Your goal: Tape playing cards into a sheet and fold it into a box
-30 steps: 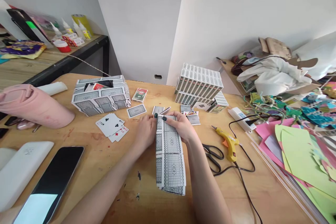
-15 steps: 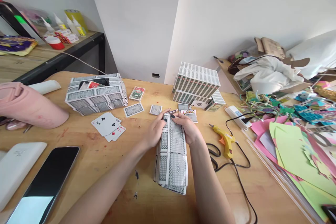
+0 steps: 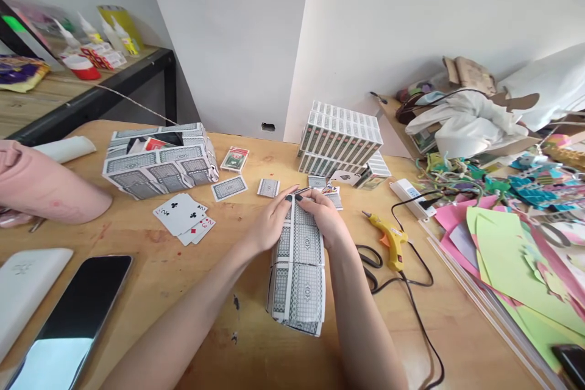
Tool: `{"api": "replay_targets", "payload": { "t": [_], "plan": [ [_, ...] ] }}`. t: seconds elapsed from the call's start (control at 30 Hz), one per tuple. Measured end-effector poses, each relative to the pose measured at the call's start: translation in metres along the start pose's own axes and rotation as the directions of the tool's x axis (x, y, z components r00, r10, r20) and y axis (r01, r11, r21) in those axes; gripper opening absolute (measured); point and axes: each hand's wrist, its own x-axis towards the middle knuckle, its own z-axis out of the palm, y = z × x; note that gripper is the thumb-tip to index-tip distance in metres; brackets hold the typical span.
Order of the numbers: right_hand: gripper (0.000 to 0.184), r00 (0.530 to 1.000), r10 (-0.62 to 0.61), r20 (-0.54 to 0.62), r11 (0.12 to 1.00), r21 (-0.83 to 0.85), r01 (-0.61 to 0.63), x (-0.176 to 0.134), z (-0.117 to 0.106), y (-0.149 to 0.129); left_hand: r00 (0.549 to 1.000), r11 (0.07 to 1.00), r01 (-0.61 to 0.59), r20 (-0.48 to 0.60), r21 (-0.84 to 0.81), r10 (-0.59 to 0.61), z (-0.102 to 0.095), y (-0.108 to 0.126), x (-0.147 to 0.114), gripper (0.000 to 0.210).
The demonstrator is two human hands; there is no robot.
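Between my forearms is a long curved piece made of playing cards [image 3: 307, 268], grey patterned backs facing up. My left hand [image 3: 269, 219] is closed on its far left edge, thumb on top. Across from it, my right hand [image 3: 322, 216] grips the far right edge, with the thumb close to the other thumb. The fingers under the far end are hidden. Just beyond the hands lie a folded card [image 3: 268, 187] and some loose cards [image 3: 335, 197]. To the right rests a yellow glue gun [image 3: 390, 241] with its black cord.
At the back left stands a box covered in cards [image 3: 159, 161]; a stack of card packs [image 3: 340, 134] is at the back right. A phone [image 3: 73, 317] and pink roll [image 3: 50, 183] lie left. Scissors handles [image 3: 370, 262] sit near my right forearm. Coloured paper [image 3: 512, 256] covers the right side.
The view has shifted slightly, so the tabletop things appear a little further left. Both hands keep their hold on the card piece, which stays almost in place.
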Motion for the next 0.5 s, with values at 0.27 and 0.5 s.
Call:
{"api": "replay_targets", "payload": {
  "t": [0.27, 0.5],
  "plan": [
    [0.022, 0.997, -0.051, -0.055, 0.990, -0.132, 0.043, 0.0013, 0.0019, 0.0041, 0.998, 0.995, 0.016, -0.064, -0.098, -0.022, 0.0048, 0.0049, 0.0022, 0.041],
    [0.016, 0.977, -0.168, -0.128, 0.946, -0.301, 0.123, -0.0012, 0.0059, 0.0026, 0.998, 0.998, 0.012, -0.055, -0.062, -0.015, 0.0026, 0.0016, 0.0008, 0.040]
  ]
}}
